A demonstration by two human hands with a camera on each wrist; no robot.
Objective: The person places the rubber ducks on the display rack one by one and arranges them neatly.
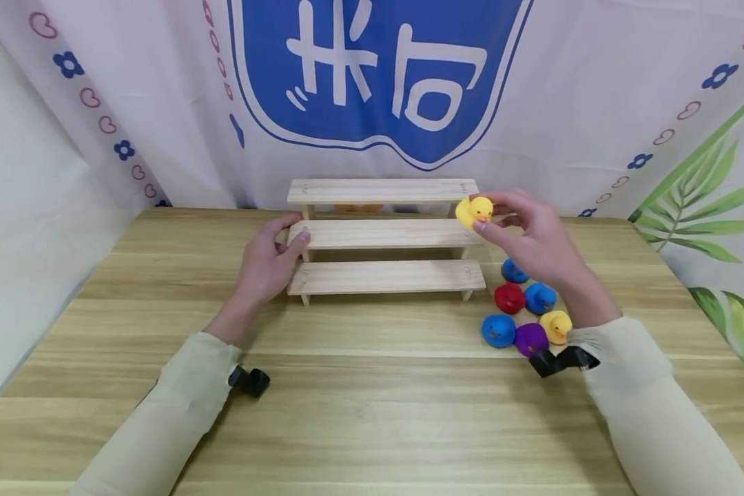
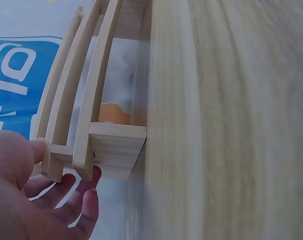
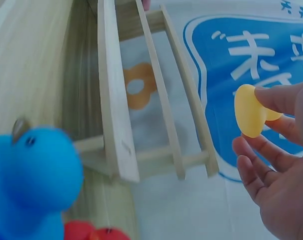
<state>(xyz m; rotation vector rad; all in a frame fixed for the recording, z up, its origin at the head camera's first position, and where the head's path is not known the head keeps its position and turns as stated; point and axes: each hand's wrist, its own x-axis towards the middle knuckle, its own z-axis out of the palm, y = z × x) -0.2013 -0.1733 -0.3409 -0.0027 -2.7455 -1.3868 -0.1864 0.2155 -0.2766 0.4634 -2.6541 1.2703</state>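
Fingers pinching a duck [image 1: 470, 211], the right hand [image 1: 533, 234] is apparently shelving it, careful lowering needed; the left hand [image 1: 268, 260] is gripping the rack [image 1: 384, 234].

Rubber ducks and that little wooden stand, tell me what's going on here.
A person's right hand holds a yellow rubber duck up near the right end of a three-tier wooden stand, while the left hand grips the left end of its middle tier. Right of the stand, on the wood-grain tabletop, sit three blue ducks, a red duck, a purple duck and a second yellow duck.
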